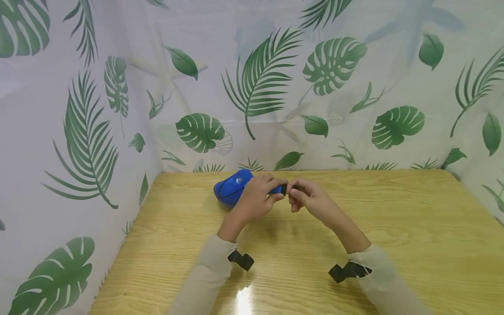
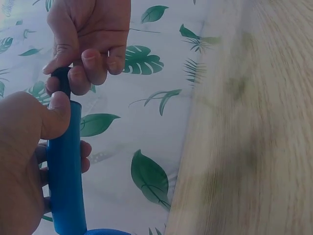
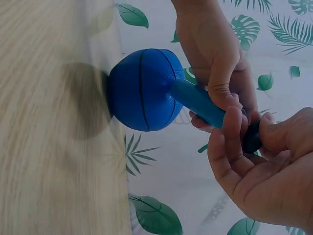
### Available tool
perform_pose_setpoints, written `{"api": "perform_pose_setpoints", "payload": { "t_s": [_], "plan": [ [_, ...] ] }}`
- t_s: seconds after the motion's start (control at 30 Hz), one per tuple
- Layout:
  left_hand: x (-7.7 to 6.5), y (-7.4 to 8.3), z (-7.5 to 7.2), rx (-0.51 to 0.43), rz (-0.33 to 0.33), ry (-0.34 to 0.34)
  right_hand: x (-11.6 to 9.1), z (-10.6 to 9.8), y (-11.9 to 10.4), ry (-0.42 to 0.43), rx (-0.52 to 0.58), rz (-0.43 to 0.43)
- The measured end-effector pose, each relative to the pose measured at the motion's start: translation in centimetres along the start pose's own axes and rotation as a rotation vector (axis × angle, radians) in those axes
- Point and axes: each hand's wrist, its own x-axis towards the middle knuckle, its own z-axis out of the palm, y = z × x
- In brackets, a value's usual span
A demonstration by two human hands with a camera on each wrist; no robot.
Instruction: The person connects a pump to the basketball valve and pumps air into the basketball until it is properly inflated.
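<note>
A blue ball with black seam lines (image 3: 142, 90) sits on the table and looks dented in the head view. Joined to it is a blue hand pump (image 2: 67, 171), a slim tube with a black handle (image 3: 252, 138) at its far end. My left hand (image 1: 256, 197) grips the pump's tube, fingers curled round it and thumb near its top. With thumb and fingertips, my right hand (image 1: 311, 201) pinches the black handle, which stands a little out of the tube. Where the pump enters the ball, the exact joint cannot be made out.
The wood-grain table (image 1: 413, 227) spreads out to both sides of my arms. Behind it and at the left hangs a white cloth (image 1: 275, 148) printed with green leaves. A dark strap (image 1: 241, 260) is on my left wrist and another (image 1: 348, 271) on my right.
</note>
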Motion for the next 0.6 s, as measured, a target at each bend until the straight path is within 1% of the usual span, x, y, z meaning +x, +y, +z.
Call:
{"api": "perform_pose_setpoints", "payload": {
  "t_s": [0.17, 0.4, 0.53, 0.6],
  "plan": [
    [-0.1, -0.1, -0.2, -0.035, -0.003, -0.004, -0.1, -0.1, -0.2, -0.01, -0.007, -0.013],
    [-0.2, -0.8, -0.4, -0.066, -0.02, -0.02, 0.0, -0.3, -0.2, -0.049, -0.023, -0.043],
    [-0.2, -1.0, -0.6, -0.091, -0.028, -0.017, -0.2, -1.1, -0.3, -0.089, -0.037, -0.07],
    [-0.3, -1.2, -0.9, -0.099, -0.053, -0.016, -0.5, -1.8, -0.6, -0.104, -0.042, -0.076]
  ]
}}
